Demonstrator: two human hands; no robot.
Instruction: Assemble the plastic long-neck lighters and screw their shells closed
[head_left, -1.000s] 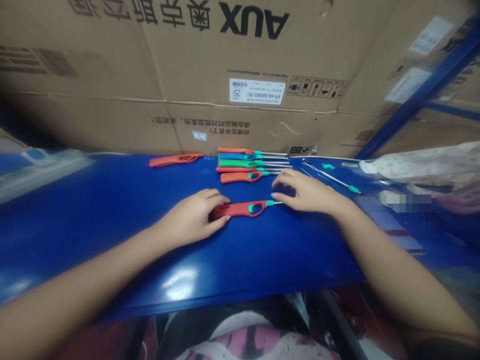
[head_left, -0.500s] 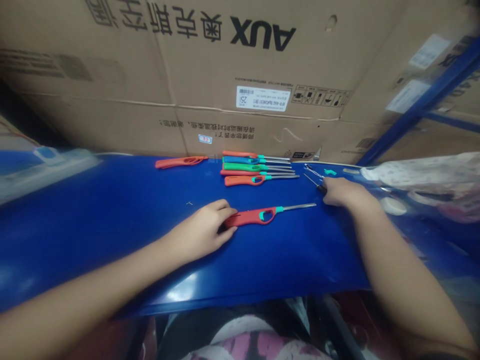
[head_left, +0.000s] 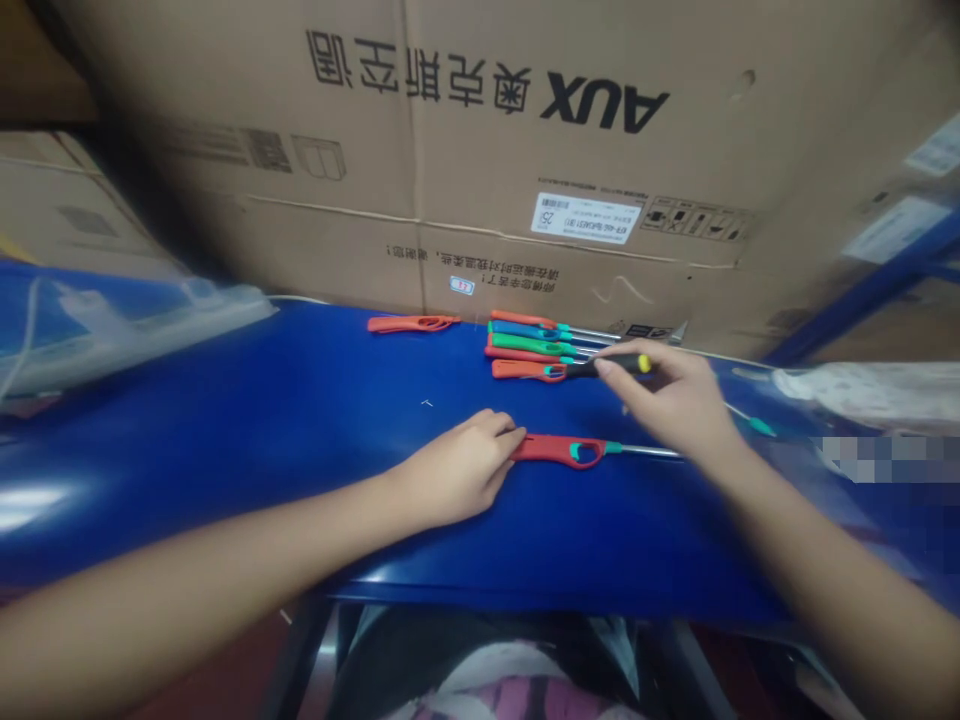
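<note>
My left hand (head_left: 469, 465) is closed on the handle end of a red long-nosed lighter (head_left: 551, 449), which lies on the blue tabletop with its metal tube to the right. A screwdriver (head_left: 626, 364) with a black and yellow handle is held by my right hand (head_left: 675, 395), above the tube; its blade cannot be made out. Just behind, a stack of several long-nosed lighters (head_left: 529, 344) in orange, blue, green and red lies side by side. Farther left is a separate orange lighter handle (head_left: 412, 324) with no tube visible.
A large cardboard box (head_left: 480, 180) stands along the back edge. On the left lies a clear plastic bag (head_left: 195, 320); on the right, a white cloth-like bundle (head_left: 862, 395). A thin rod with a teal end (head_left: 761, 426) sits beyond my right hand.
My right hand has lifted the screwdriver from the back right of the table and carried it left, turning it. My left hand still holds the red lighter. The view has shifted left.
</note>
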